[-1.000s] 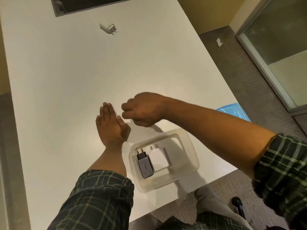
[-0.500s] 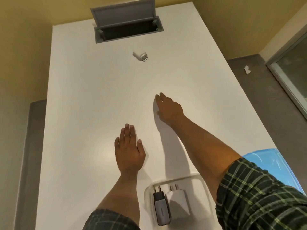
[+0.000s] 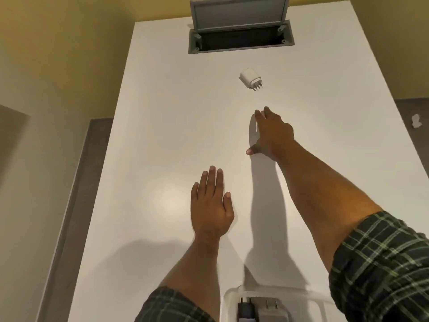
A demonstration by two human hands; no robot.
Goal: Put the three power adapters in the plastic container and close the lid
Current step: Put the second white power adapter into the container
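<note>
A small white power adapter point(image 3: 251, 80) lies alone on the far part of the white table point(image 3: 162, 135), prongs pointing toward me. My right hand point(image 3: 272, 135) stretches out over the table a short way short of it, fingers apart and empty. My left hand point(image 3: 211, 205) rests flat on the table, palm down, holding nothing. The clear plastic container point(image 3: 232, 296) is at the bottom edge of the view. Inside it lie a dark adapter point(image 3: 246, 309) and a white adapter point(image 3: 271, 309), both only partly visible.
An open grey cable hatch point(image 3: 241, 40) with its lid raised is set into the table's far end. Yellow walls surround the table. A scrap of white paper point(image 3: 416, 120) lies on the grey floor to the right.
My right hand has left the container and reached farther across the table toward the lone white adapter. The view has tilted forward. My left hand has stayed flat.
</note>
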